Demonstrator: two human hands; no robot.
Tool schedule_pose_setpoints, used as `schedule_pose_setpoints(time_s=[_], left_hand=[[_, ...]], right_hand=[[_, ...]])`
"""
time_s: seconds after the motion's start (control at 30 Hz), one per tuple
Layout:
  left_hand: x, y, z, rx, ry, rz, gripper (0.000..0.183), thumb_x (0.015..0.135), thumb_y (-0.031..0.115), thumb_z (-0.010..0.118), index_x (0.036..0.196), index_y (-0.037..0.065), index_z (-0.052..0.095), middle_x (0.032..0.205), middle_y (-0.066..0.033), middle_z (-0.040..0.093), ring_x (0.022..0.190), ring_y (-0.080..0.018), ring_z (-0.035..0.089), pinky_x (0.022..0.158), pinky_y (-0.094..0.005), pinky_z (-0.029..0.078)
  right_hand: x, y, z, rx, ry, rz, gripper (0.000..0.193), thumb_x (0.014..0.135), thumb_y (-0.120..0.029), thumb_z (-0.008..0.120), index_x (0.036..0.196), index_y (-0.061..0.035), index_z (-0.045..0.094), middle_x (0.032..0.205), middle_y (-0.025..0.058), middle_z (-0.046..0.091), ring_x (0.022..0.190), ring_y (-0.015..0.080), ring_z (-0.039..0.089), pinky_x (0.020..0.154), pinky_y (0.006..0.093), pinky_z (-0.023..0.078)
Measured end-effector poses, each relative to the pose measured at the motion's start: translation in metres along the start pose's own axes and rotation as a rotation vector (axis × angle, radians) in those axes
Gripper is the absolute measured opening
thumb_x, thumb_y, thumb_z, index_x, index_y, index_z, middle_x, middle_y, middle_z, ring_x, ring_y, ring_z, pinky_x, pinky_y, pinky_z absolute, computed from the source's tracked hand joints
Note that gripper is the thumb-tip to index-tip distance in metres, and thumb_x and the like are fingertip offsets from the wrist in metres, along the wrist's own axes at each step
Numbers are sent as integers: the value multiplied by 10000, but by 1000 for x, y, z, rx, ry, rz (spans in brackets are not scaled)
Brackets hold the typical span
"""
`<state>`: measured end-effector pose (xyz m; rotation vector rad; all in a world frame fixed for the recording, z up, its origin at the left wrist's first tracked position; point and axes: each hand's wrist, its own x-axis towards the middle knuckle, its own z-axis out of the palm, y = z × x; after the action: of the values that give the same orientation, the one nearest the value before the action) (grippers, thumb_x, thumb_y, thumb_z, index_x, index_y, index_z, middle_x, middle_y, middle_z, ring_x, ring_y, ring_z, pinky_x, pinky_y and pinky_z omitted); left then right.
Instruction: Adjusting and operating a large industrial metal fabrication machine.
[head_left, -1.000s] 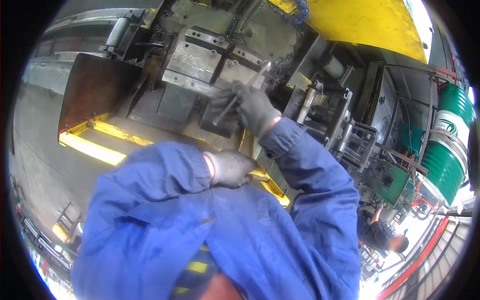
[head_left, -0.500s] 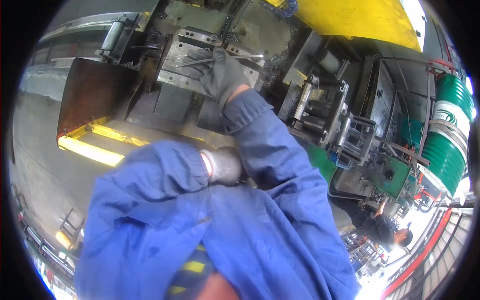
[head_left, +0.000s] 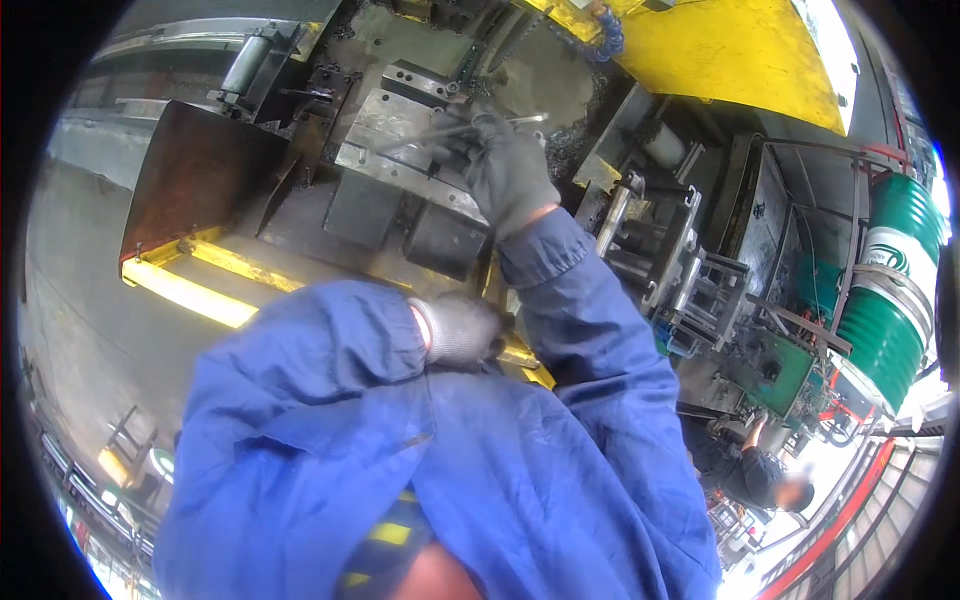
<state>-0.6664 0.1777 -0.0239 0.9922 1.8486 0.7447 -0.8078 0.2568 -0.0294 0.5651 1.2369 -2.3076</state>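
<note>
My right hand (head_left: 508, 178), in a dark grey glove, is stretched out over a machine fixture of steel blocks (head_left: 385, 112). Its fingers are closed around a thin metal rod (head_left: 532, 118), which runs across the fixture and sticks out past both sides of the hand; motion blurs the rod's left part. Close to my chest is my left hand (head_left: 462, 328), in a glove with a lighter grey back. Its fingers are dark and blurred, so I cannot make out their pose or anything in them. Two dark square plates (head_left: 446, 240) sit below the fixture.
A brown metal guard (head_left: 195, 185) and a yellow frame (head_left: 195, 290) stand to the left. Roller brackets (head_left: 650, 235) and a green drum (head_left: 890, 270) are on the right. Metal chips (head_left: 570, 125) lie beside the fixture. Another person (head_left: 765, 475) works at the lower right.
The view has shifted, so the machine sits slightly lower and farther right. My right hand, still holding the rod, has moved right over the fixture. My left hand stays near my chest.
</note>
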Motion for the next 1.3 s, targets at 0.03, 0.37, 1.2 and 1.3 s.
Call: schedule_pose_setpoints(time_s=[0.03, 0.37, 1.2, 1.3], left_hand=[[-1, -3, 2, 4, 15, 5, 383, 867, 269, 572, 1198, 78, 562, 1034, -170, 680, 892, -347, 651, 774, -419, 504], [-3, -1, 7, -25, 98, 28, 273, 869, 274, 580, 1044, 65, 583, 966, -174, 668, 891, -359, 641, 772, -444, 495], [2, -10, 13, -28, 115, 40, 259, 883, 260, 572, 1015, 37, 582, 976, -153, 679, 912, -341, 654, 819, -429, 501], [4, -12, 17, -21, 127, 50, 260, 882, 264, 585, 1016, 42, 582, 975, -149, 680, 913, -335, 656, 820, -425, 501]], right_hand=[[-24, -17, 22, -64, -53, 27, 260, 981, -84, 445, 1203, 35, 507, 1023, 208, 628, 800, 259, 665, 737, 360, 587], [-74, -122, -58, -1674, -125, -190, 333, 949, -84, 532, 1280, -60, 559, 1005, 120, 666, 807, 226, 659, 723, 338, 558], [0, -141, -95, -2003, -343, -604, 216, 858, -116, 648, 1067, -127, 698, 904, 57, 706, 777, 236, 650, 727, 325, 521], [6, -150, -87, -2111, -513, -631, 227, 912, -248, 608, 1062, -103, 696, 948, 93, 699, 791, 285, 632, 733, 369, 509]])
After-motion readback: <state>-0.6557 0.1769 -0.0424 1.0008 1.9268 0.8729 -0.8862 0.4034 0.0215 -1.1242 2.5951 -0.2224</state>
